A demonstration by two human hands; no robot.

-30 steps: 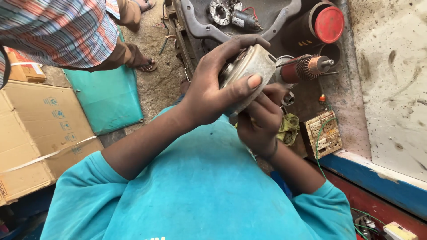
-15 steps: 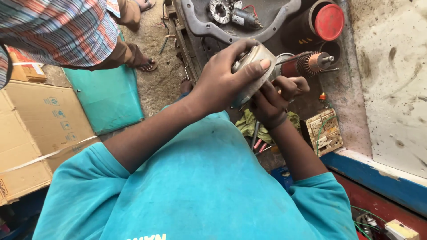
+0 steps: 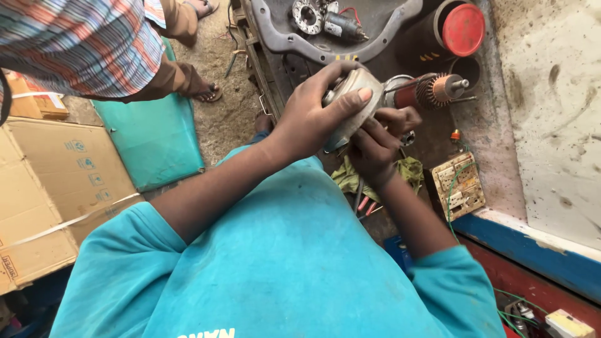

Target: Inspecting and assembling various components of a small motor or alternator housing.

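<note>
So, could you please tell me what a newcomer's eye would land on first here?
Most likely the two hands at the centre: the left hand wraps over a silvery motor housing while the right hand supports it from below. Just right of them, the copper-wound armature sticks out, and a bright red-capped cylinder stands at the top right.

My two hands, left (image 3: 307,122) and right (image 3: 375,147), on one silver motor housing (image 3: 350,106), one copper-wound armature (image 3: 432,91), one red-capped canister (image 3: 460,28), one green rag (image 3: 407,172), one switch board (image 3: 460,191), two cardboard boxes (image 3: 44,200).
</note>
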